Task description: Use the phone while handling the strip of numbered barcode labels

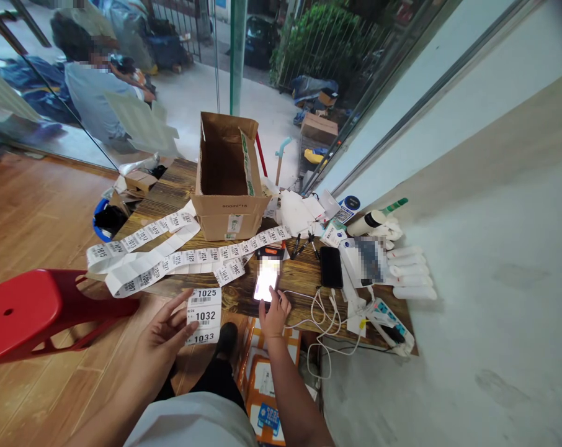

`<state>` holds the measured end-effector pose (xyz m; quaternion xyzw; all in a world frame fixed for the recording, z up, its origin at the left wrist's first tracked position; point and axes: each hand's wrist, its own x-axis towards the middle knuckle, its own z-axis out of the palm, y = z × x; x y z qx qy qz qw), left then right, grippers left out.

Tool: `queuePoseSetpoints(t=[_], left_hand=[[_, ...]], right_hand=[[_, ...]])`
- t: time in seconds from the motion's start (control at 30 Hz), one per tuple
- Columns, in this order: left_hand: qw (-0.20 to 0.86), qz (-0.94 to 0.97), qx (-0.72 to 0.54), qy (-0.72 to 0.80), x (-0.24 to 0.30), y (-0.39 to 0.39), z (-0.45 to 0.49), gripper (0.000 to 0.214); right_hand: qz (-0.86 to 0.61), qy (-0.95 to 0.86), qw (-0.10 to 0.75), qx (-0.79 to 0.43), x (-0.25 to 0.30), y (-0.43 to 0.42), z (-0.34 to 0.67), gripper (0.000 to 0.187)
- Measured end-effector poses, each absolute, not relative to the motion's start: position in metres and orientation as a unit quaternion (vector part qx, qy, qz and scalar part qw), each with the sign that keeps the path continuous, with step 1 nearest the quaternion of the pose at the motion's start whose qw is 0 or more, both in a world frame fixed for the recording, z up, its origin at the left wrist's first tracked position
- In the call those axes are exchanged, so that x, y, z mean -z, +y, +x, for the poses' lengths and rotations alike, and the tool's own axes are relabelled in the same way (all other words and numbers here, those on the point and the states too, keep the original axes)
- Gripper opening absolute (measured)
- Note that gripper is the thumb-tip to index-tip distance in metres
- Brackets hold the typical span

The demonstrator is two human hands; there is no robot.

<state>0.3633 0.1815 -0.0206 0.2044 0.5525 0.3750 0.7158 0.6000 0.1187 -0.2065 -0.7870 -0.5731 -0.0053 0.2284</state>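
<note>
Between the thumb and fingers of my left hand (pixel 172 326) is a short strip of white numbered barcode labels (pixel 205 315), held in front of the table edge. The printed numbers 1025, 1032 and 1033 show on it. My right hand (pixel 275 313) has its fingers apart, with fingertips at the lower part of a phone-like handheld device (pixel 267 279). That device lies on the wooden table with its screen lit and an orange-trimmed top end. Long curled strips of similar labels (pixel 188 256) spread across the table beyond my left hand.
An open cardboard box (pixel 229 214) stands behind the labels. Right of the device lie pens (pixel 302 246), a black phone (pixel 331 267), white cables (pixel 325 310) and a power strip (pixel 392 326). A red stool (pixel 25 310) is at left. Beyond the glass sits a person (pixel 97 93).
</note>
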Motion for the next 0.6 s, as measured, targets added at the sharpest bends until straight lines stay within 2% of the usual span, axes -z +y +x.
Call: queuePoseSetpoints(t=[0.13,0.37,0.6], left_hand=[[0.712,0.194,-0.377,0.560,0.021,0.183,0.364,0.081],[0.711,0.203,-0.366,0.565,0.017,0.182,0.366,0.083],[0.712,0.200,-0.373,0.560,0.021,0.181,0.364,0.081]], right_hand=[[-0.784,-0.571,0.242,0.020,0.205,0.128,0.604,0.037],[-0.782,-0.570,0.254,0.008,0.204,0.157,0.614,0.051],[-0.788,-0.549,0.277,0.011,0.217,0.144,0.614,0.053]])
